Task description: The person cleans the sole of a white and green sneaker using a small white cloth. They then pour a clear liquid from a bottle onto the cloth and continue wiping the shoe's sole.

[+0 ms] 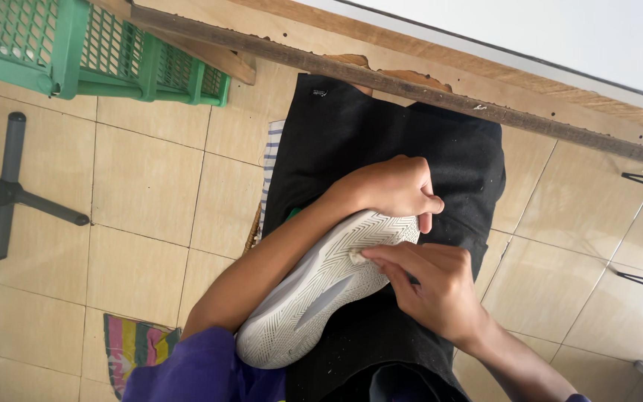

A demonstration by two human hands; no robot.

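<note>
Over black-trousered lap (381, 141), left hand (392, 186) clasps white shoe (321, 286), right hand (437, 286) perhaps pinching its sole, green crate (68, 48) nearby

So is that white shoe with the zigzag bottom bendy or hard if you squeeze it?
The white shoe with the grooved rubber sole probably bends a little at the toe, where the left hand grips it. The deep grooves suggest it isn't slippery. It looks light, since it rests across the lap under the right hand.
</note>
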